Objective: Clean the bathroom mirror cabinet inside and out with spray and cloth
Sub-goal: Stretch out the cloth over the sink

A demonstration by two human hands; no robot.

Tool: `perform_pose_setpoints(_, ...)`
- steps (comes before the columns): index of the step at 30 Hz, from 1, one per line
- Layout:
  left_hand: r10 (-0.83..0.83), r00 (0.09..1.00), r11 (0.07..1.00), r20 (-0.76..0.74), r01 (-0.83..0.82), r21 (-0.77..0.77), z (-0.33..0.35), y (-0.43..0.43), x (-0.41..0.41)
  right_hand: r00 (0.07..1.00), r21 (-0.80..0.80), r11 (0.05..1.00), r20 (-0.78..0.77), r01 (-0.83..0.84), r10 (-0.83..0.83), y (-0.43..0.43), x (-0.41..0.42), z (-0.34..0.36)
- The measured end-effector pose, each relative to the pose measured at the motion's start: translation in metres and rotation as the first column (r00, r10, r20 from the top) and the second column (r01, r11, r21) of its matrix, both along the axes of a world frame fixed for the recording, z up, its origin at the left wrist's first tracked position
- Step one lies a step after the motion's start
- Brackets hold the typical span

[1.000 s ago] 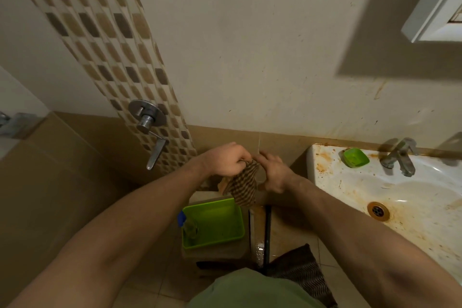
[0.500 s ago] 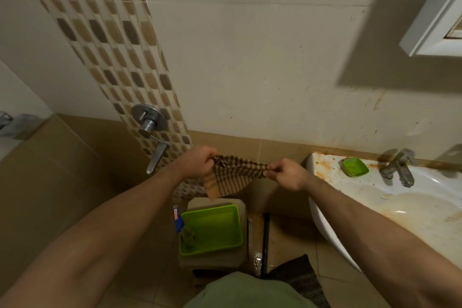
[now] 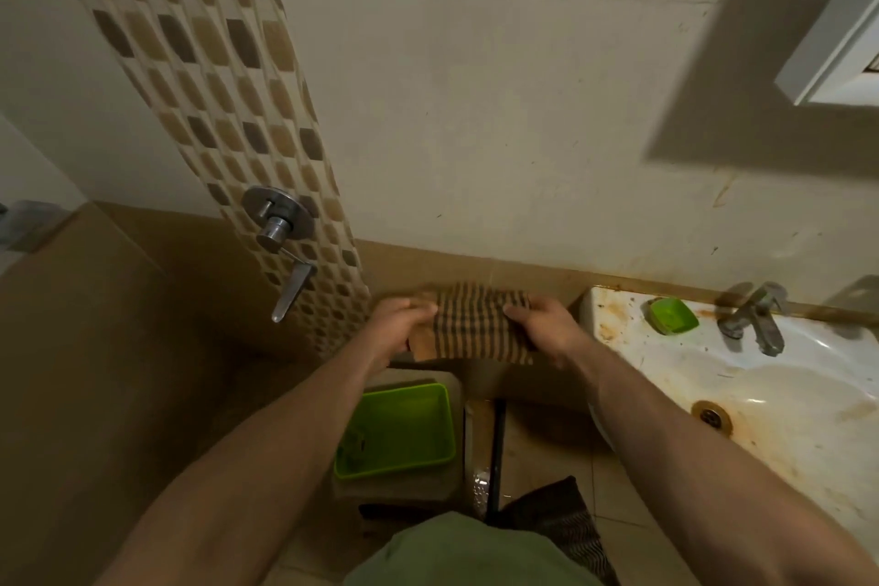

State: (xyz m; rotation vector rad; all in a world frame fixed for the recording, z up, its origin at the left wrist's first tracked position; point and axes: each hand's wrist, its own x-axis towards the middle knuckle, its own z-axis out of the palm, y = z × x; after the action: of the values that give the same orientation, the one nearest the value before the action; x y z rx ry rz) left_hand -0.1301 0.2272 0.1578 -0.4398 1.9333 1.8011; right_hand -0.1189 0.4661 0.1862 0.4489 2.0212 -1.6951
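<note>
From the head camera we look down at our own two forearms meeting in front of the tiled wall, and between them we hold the brown cloth with dark stripes (image 3: 475, 324) spread flat, its long axis running left to right from one hand to the other. Our left hand (image 3: 399, 328) grips the cloth's left edge with its fingers (image 3: 418, 307) curled closed over the fabric, and our right hand (image 3: 547, 324) pinches the right edge, its fingers (image 3: 516, 312) likewise clamped on the cloth; neither hand is free. The cloth hangs in the air, above the bright green rectangular plastic tray (image 3: 404, 423) that sits on a low stand on the floor below, and just to the left of the stained white ceramic washbasin (image 3: 785, 395), touching neither. The white-framed mirror cabinet (image 3: 827, 48) shows only as a corner at the upper right edge of the view, well apart from the cloth and up and to the right of both hands, so our right hand is the nearer one to it. We judge that the next move turns on that direction: the cloth must travel up and rightward, most likely carried by the right hand once the left lets go. We see no spray bottle clearly here. The chrome lever tap (image 3: 280, 243) on the mosaic strip lies to the left, away from that path.
</note>
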Motion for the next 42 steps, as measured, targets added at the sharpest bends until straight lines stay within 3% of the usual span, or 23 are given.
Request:
perform_pose_setpoints(4,0.097,0.994,0.995,0.045,-0.097,-0.012,-0.030,0.002,0.013,0.996,0.077,0.994,0.031,0.080,-0.083,0.002,0.020,-0.029)
perform_pose_setpoints(10,0.163,0.982,0.987,-0.094,-0.161,0.019,-0.031,0.005,0.016,0.994,0.045,0.993,0.003,0.106,-0.106,0.017,0.021,-0.038)
perform_pose_setpoints(14,0.050,0.943,0.949,-0.329,-0.148,-0.279,-0.023,0.003,0.007,0.989,0.060,0.993,-0.116,0.098,-0.090,0.023,0.013,-0.039)
perform_pose_setpoints(17,-0.048,0.928,0.969,-0.370,-0.046,-0.242,-0.015,0.001,0.005,0.987,0.218,0.976,-0.151,-0.017,0.050,0.028,0.006,-0.039)
perform_pose_setpoints(22,-0.092,0.925,0.943,-0.368,-0.038,-0.330,-0.010,0.003,0.009,0.964,0.483,0.874,-0.196,-0.064,0.179,0.029,0.002,-0.036)
perform_pose_setpoints(24,-0.063,0.926,0.942,-0.371,-0.068,-0.329,-0.011,-0.001,0.010,0.967,0.434,0.899,-0.204,-0.050,0.152,0.028,-0.002,-0.036)
perform_pose_setpoints(27,-0.046,0.928,0.944,-0.369,-0.081,-0.321,-0.013,-0.007,0.013,0.992,0.166,0.985,-0.108,-0.049,0.068,0.025,-0.003,-0.034)
perform_pose_setpoints(31,-0.074,0.941,0.933,-0.330,-0.052,-0.356,-0.026,-0.013,0.020,1.000,0.070,0.997,-0.019,0.014,-0.013,0.005,0.002,-0.046)
perform_pose_setpoints(36,-0.055,0.968,0.926,-0.246,-0.042,-0.374,-0.056,-0.028,0.035,0.994,0.109,0.988,-0.017,0.106,-0.105,-0.030,0.002,-0.073)
perform_pose_setpoints(39,0.006,0.985,0.895,-0.174,-0.083,-0.438,-0.072,-0.037,0.041,0.998,0.123,0.991,0.047,0.046,-0.052,-0.045,0.003,-0.091)
perform_pose_setpoints(42,0.114,0.990,0.859,-0.088,-0.142,-0.492,-0.094,-0.048,0.052,0.996,0.256,0.967,0.083,-0.017,-0.004,-0.062,0.008,-0.113)
